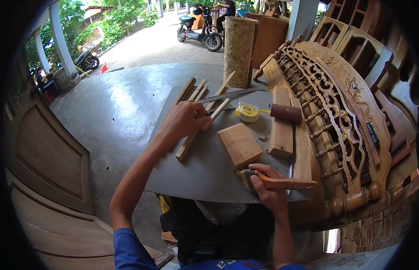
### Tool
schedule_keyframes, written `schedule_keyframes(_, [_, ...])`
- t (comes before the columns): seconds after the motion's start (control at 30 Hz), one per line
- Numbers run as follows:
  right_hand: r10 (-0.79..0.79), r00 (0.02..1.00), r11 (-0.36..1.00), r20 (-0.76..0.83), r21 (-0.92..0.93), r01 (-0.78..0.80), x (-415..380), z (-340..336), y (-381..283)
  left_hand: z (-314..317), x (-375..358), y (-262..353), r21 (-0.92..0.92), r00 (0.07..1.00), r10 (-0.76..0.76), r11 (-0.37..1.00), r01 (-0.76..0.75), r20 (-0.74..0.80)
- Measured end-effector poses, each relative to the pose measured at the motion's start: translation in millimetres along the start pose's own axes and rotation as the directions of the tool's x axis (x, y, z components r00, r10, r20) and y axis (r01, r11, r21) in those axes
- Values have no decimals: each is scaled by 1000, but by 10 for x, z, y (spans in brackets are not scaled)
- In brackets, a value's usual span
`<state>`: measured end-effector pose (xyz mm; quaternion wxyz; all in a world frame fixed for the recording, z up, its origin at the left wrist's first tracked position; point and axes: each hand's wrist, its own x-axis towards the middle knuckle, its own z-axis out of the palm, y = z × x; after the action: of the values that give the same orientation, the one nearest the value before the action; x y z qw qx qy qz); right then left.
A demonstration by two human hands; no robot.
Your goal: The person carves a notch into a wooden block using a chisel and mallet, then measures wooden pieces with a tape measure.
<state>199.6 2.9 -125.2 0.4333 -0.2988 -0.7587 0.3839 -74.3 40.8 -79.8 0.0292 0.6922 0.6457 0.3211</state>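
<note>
My right hand (270, 186) is wrapped round the wooden handle of a flat brush (290, 183). Its dark bristles point left, low over the grey tabletop (196, 175), just below a square wooden block (240, 145). Over the left part of the table, my left hand (184, 119) has its fingers closed at a short wooden strip (220, 109). A long metal blade or ruler (232, 93) reaches from beside those fingers toward the far right. Under and around this hand lie several more thin strips, one of them a longer stick (187, 146).
A yellow tape measure (248, 112) lies beyond the block. Sandpaper-like brown roll (286, 113) rests across a long wooden beam (281, 139). Carved wooden furniture panels (335, 103) lean close on the right. A woven cylinder (239, 51) stands behind the table; wooden panels (52, 148) are at left.
</note>
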Motion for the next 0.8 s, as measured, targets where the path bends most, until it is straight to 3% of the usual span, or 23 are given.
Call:
schedule_keyframes(0.07, [2, 1000, 1000, 8, -3, -2, -2, -6, 3, -121, -154, 95, 35, 995, 17, 999, -14, -93])
schedule_keyframes(0.17, [0, 1000, 1000, 17, -5, 0, 4, -25, 14, -331, -500, 222, 291, 988, -139, 945, 153, -68])
schedule_keyframes(0.27, [-16, 1000, 999, 8, 32, 16, -3, -2, 41, -100, -875, 105, 623, 992, -127, 776, 104, -7])
schedule_keyframes(0.37, [-22, 1000, 999, -1, 31, 22, 6, 7, 47, 3, -954, 21, 695, 995, -96, 714, 88, -28])
schedule_keyframes(0.6, [-25, 1000, 1000, -9, -9, 25, -8, -27, 18, -46, -933, 48, 542, 978, -208, 823, 167, 14])
schedule_keyframes(0.8, [-14, 1000, 1000, -9, 28, 14, -19, -11, 33, -61, -1003, 14, 411, 977, -206, 887, 210, -54])
